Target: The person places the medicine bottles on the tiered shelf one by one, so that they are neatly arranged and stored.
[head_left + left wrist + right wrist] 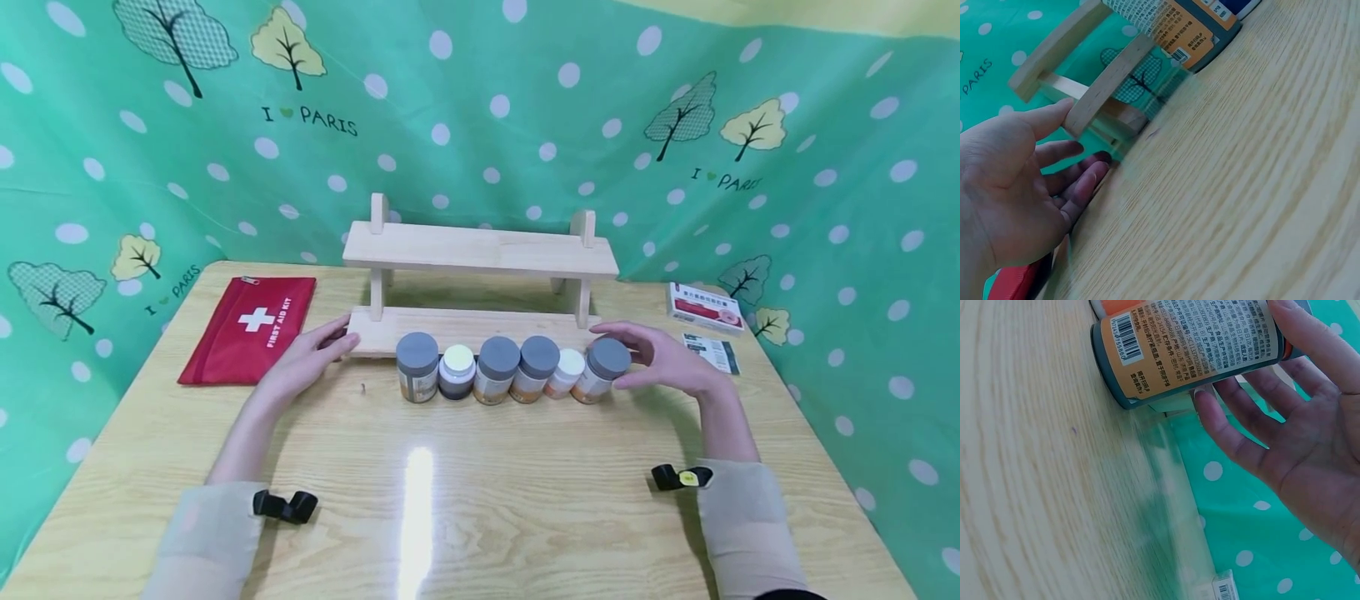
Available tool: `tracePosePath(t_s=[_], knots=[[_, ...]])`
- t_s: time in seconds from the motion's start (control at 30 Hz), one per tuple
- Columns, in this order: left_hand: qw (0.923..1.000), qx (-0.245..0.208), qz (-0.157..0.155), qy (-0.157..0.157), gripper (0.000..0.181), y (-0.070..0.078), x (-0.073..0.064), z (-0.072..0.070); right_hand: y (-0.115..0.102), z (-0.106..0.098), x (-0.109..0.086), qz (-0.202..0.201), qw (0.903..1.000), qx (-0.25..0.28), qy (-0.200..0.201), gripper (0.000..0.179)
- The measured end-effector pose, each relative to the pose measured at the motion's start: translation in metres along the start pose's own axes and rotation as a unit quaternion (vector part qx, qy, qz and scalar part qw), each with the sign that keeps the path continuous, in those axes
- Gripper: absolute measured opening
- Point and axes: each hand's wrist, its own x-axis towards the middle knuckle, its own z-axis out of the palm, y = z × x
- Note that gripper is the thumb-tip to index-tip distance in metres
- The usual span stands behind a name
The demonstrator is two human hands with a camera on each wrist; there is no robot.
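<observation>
Several pill bottles stand in a row before a two-tier wooden shelf (480, 250), mostly with grey lids. My right hand (663, 358) is curled loosely round the rightmost grey-lidded bottle (600, 371), fingers behind it and thumb in front. In the right wrist view that bottle (1179, 350) shows an orange-and-white label with a barcode, and the thumb lies near its lid. At the shelf's left end, my left hand (307, 358) touches the lower board (1110, 87) with its thumb. Its other fingers bend loosely beside the board and hold nothing.
A red first aid kit pouch (251, 333) lies on the left of the table. On the right are a white-and-red medicine box (705, 307) and a flat printed packet (712, 353). A green dotted curtain (480, 125) surrounds the table's back and sides.
</observation>
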Motion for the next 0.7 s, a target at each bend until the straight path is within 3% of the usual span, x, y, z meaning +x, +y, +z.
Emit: tracePosePath(t_s=[0.37,0.7], knots=[[0.9998,-0.018,0.001,-0.007,0.086,0.0011,-0.0008,-0.001,-0.0045,0.0011,0.0016,0.012,0.9996,-0.024,0.0,0.058],[0.9998,-0.019,-0.001,-0.005,0.088,0.0012,0.0009,-0.0001,-0.0041,-0.0014,-0.0027,0.012,0.9996,-0.021,0.016,0.056]])
